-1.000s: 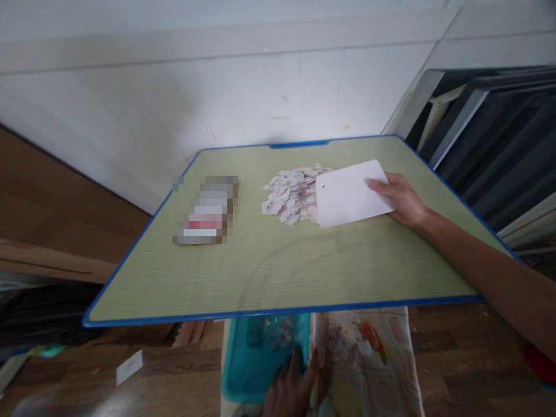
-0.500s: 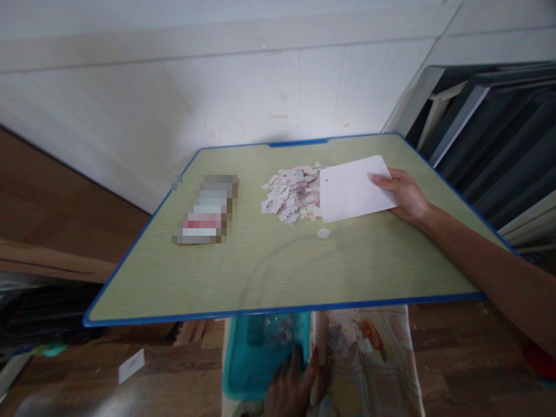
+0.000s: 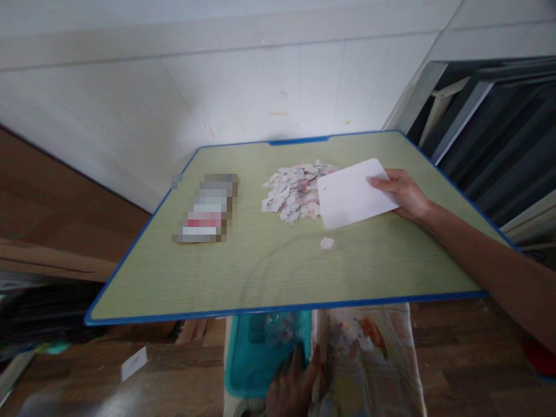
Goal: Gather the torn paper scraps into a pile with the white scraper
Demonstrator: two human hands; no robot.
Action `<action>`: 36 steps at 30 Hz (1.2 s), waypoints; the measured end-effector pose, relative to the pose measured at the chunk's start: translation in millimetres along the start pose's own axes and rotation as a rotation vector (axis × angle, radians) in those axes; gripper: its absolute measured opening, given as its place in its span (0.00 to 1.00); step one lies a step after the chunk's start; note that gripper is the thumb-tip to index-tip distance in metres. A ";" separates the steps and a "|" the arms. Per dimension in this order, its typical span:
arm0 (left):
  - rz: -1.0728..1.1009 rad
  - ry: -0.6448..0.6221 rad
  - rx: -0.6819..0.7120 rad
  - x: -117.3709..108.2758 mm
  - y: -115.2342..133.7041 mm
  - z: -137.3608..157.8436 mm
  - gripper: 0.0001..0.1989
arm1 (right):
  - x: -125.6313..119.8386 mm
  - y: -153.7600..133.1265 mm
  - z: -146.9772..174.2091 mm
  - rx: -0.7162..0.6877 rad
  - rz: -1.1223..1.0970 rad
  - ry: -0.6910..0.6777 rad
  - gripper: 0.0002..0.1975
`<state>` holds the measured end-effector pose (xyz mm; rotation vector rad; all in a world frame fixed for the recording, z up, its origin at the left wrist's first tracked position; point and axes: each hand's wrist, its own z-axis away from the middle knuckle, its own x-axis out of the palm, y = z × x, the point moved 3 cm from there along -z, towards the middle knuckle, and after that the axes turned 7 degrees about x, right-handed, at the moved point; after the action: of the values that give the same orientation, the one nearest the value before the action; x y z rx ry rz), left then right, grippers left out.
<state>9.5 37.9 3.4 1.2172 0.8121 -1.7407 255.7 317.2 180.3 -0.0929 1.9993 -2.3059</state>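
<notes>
My right hand (image 3: 402,194) pinches a white card (image 3: 356,194) with rounded corners and a small hole, thumb on top. The card's left edge meets the right side of a heap of torn paper scraps (image 3: 293,191) on the table. One loose paper scrap (image 3: 327,243) lies in front of the card. Below the table's near edge, in shadow, my left hand (image 3: 289,385) is closed over the right rim of a teal tray (image 3: 247,370). Its fingers are partly dark. Something clear with paper bits shows inside the tray.
The pale green table (image 3: 195,278) has a blue edge and stands against a white wall. A blurred-out flat item (image 3: 204,211) lies at left. Patterned cloth (image 3: 386,370) with more scraps is beneath, right of the tray. Dark panels (image 3: 504,127) lean at right; a paper piece (image 3: 134,364) lies on the floor.
My right hand has drawn the card slightly toward me and tilted it, baring more of the heap's far right. The loose scrap has slid a little nearer and rightward. My left hand keeps its place.
</notes>
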 end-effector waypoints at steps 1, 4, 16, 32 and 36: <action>-0.012 -0.011 0.004 -0.4 0.0 0.0 0.35 | -0.4 0.1 -0.2 0.000 0.007 0.003 0.09; -0.014 -0.012 0.025 -1.0 0.1 0.1 0.35 | -1.2 -0.3 -0.1 0.011 0.024 0.004 0.09; 0.015 -0.011 0.009 0.3 0.4 -0.4 0.38 | 3.2 -2.2 3.9 0.047 0.099 -0.096 0.09; 0.154 -0.183 -0.017 -0.5 -1.4 -1.4 0.35 | 13.0 -2.0 9.4 0.105 0.040 -0.158 0.14; 0.186 -0.258 -0.007 -1.0 -2.0 -3.1 0.35 | 14.4 -0.9 11.3 0.118 0.062 -0.225 0.13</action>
<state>9.2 41.7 3.5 1.0034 0.5352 -1.6960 242.6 304.6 182.7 -0.2658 1.7315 -2.2559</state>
